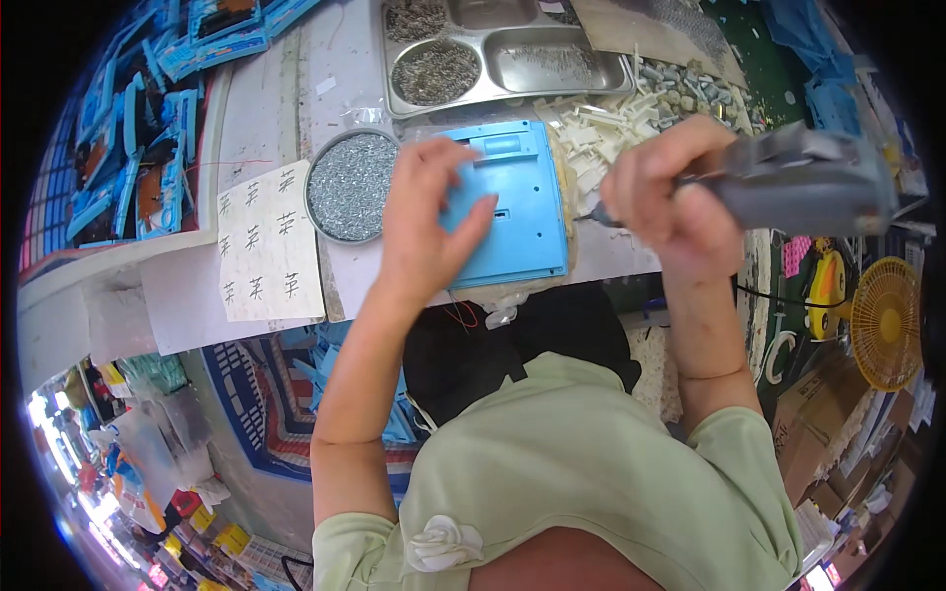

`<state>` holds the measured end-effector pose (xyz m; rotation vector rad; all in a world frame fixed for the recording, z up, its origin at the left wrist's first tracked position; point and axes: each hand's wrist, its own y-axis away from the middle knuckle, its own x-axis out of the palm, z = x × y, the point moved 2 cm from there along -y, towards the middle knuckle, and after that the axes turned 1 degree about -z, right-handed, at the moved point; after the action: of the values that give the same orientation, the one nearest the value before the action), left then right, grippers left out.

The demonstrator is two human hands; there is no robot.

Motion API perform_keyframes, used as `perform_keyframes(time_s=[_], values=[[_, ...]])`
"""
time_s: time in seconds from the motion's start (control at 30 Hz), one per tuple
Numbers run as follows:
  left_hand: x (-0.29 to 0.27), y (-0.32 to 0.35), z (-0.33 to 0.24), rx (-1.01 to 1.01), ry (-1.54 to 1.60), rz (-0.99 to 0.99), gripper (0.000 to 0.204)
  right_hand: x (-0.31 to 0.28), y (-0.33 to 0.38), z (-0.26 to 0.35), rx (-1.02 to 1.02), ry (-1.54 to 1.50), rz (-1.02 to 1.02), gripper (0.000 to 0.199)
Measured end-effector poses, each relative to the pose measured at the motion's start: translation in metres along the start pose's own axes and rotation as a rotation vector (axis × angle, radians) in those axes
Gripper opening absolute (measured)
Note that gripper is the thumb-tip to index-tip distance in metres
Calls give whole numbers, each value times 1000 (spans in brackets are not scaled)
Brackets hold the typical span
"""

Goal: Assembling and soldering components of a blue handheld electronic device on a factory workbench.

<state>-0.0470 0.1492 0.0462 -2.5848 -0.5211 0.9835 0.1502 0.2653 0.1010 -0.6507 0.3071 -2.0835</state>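
A flat blue plastic casing [522, 222] with small holes and a slot lies at the middle of the table, on what looks like a pale pad. Over its left side is my left hand [429, 212], with thumb and fingers apart; whether a fingertip touches the casing is hard to tell. My right hand [680, 197] is wrapped round a dark grey electric screwdriver [803, 187], slightly blurred. Its tip points left, close to the casing's right edge. A round dish of small silvery screws [353, 187] stands just left of my left hand.
Behind the casing stands a steel compartment tray [512, 106] holding loose metal parts. White plastic pieces [591, 138] are heaped beyond the casing's right edge. Handwritten paper [261, 246] lies left; blue casings [158, 148] fill a container at far left. A yellow fan [885, 325] stands right.
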Motion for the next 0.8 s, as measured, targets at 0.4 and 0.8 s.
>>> perform_keyframes(time_s=[0.4,0.8], values=[[-164,95,28,-24,-167,-658,32,-8,-35,37,-52,-81,126,30],[-48,708,134,-1461,789,-2152,58,5,-57,-25,198,-82,22,17]])
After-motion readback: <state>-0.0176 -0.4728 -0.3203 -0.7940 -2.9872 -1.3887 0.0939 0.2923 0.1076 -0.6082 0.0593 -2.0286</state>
